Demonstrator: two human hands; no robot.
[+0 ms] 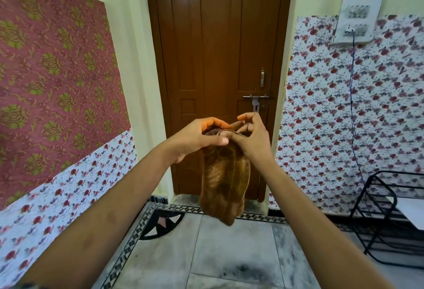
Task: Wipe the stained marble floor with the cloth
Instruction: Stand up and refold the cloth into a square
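A brown cloth [223, 183] hangs folded in the air in front of me, its lower end dangling above the floor. My left hand [197, 138] grips the cloth's top edge from the left, thumb pressed across it. My right hand [251, 137] pinches the same top edge from the right, fingers curled. Both hands touch at the cloth's top. The grey marble floor [229, 249] lies below, with dark smudged stains [246, 270] near the bottom centre.
A closed brown wooden door [218, 59] stands straight ahead. A black metal rack [387, 215] stands at the right on the floor. A patterned black-and-white border [128, 249] runs along the floor edge. Papered walls close both sides.
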